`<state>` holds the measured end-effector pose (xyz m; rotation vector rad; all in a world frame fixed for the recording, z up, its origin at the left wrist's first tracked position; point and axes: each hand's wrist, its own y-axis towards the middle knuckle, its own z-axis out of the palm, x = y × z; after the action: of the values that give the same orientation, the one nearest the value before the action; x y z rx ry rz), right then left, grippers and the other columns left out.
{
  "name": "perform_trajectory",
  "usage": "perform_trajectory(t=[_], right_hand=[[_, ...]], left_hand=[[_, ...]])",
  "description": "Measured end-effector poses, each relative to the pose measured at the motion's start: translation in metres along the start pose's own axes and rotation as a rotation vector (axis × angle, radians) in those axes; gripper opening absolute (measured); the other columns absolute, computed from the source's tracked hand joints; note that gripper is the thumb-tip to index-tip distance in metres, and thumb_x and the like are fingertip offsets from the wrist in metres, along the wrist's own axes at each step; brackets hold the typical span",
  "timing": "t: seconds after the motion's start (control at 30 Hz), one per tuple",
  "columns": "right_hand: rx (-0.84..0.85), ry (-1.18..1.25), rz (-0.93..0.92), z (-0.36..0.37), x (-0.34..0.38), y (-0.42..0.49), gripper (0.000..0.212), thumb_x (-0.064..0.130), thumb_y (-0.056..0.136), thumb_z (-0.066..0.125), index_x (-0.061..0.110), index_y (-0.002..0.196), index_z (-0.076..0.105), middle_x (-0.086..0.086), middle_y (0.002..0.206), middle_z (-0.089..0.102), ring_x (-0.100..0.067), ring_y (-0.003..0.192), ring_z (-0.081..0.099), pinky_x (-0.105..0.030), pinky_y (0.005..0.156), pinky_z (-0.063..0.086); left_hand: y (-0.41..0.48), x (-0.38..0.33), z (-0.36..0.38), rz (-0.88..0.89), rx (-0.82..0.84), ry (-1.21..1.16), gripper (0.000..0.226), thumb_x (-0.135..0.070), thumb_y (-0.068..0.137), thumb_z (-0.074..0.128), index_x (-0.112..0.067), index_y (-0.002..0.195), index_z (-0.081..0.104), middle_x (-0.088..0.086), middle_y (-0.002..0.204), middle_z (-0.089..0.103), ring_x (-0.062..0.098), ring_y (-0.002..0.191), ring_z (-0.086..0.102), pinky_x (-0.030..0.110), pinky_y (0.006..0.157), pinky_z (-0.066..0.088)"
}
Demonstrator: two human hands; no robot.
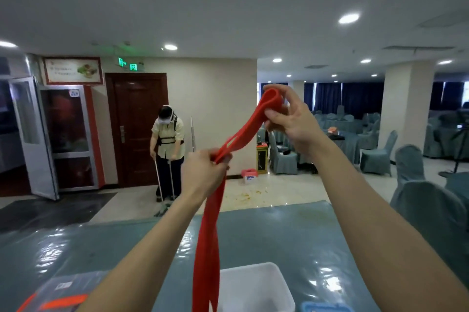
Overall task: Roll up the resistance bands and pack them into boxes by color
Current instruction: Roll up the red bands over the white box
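Head view: your right hand [289,121] pinches the looped end of the red resistance band [210,235] at centre frame, left hand [203,172] grips lower. Its tail dangles by the white box [256,286], bottom centre. Rolling looks barely started, packing still ahead.

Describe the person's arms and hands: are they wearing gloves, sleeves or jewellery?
The left hand and right hand are bare: no gloves, rings or watch visible. The forearms are uncovered too, with no sleeve in view.
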<state>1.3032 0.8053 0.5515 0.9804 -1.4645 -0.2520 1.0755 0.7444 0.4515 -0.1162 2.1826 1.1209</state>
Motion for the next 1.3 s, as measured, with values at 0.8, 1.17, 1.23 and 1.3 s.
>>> perform_trajectory(t=[0.8,1.17,1.23,1.3], right_hand=[[-0.024,0.411,0.433,0.019,-0.067,-0.037,0.037,-0.009,0.098,0.062,0.006,0.132,0.06,-0.021,0.102,0.081,-0.035,0.091,0.081,-0.041,0.08,0.067],[-0.005,0.412,0.664,0.048,-0.097,-0.082,0.01,-0.014,0.086,0.067,-0.011,0.081,0.075,-0.023,0.086,0.074,-0.033,0.079,0.078,-0.046,0.086,0.068],[0.038,0.388,0.713,0.041,-0.101,-0.09,0.013,-0.011,0.087,0.067,-0.003,0.079,0.072,-0.023,0.088,0.072,-0.033,0.083,0.078,-0.046,0.09,0.067],[0.132,0.294,0.791,0.031,-0.104,-0.097,0.008,-0.007,0.089,0.07,-0.004,0.096,0.067,-0.024,0.096,0.072,-0.036,0.088,0.078,-0.045,0.086,0.068]], left_hand=[[-0.029,0.034,-0.046,0.034,0.575,0.045,0.041,-0.017,0.097,0.081,-0.028,0.128,0.058,-0.003,0.089,0.076,0.022,0.082,0.075,0.044,0.083,0.064],[-0.09,0.044,0.006,-0.083,0.539,-0.467,0.031,-0.027,0.102,0.074,-0.011,0.126,0.063,0.031,0.101,0.065,0.031,0.082,0.072,0.042,0.079,0.061],[-0.083,0.048,0.003,-0.066,0.599,-0.438,0.04,-0.026,0.092,0.082,-0.009,0.125,0.067,0.019,0.103,0.074,0.034,0.09,0.079,0.044,0.086,0.066],[-0.074,0.053,0.0,-0.016,0.647,-0.331,0.044,-0.022,0.086,0.09,-0.011,0.124,0.071,0.01,0.106,0.078,0.028,0.095,0.079,0.047,0.091,0.065]])
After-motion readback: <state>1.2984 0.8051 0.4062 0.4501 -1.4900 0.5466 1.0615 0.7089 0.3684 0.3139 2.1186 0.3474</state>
